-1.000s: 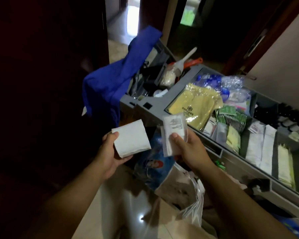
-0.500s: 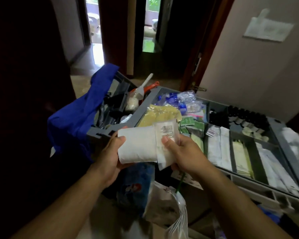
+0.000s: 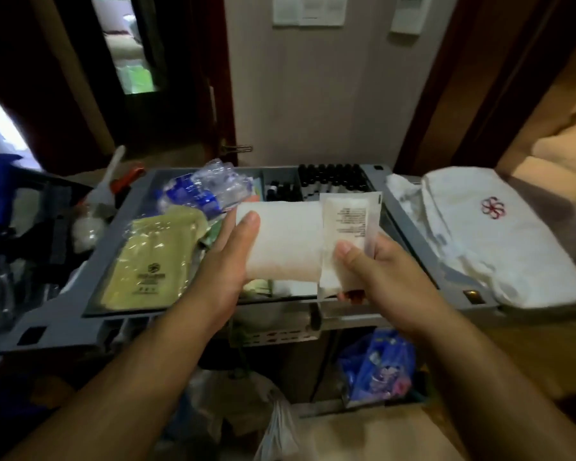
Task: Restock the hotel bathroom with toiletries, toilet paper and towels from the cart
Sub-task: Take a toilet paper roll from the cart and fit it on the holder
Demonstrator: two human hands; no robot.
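Right, both hands are loaded above the cart (image 3: 67, 324). The left hand (image 3: 226, 261) wraps around the toilet paper roll (image 3: 280, 241), and the right hand (image 3: 389, 277) pinches a few white sachets (image 3: 346, 234) against the roll's end. Best move, I'd say, is to tuck the sachets under the left thumb, which frees a hand for the folded towels (image 3: 496, 234) on the right.

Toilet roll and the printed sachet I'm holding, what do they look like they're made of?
The toilet roll looks like soft matte white paper: its surface is dull and faintly textured. The sachet looks like thin plastic film or coated paper, slightly glossy, with flat sealed edges and black print; which one, I cannot tell.
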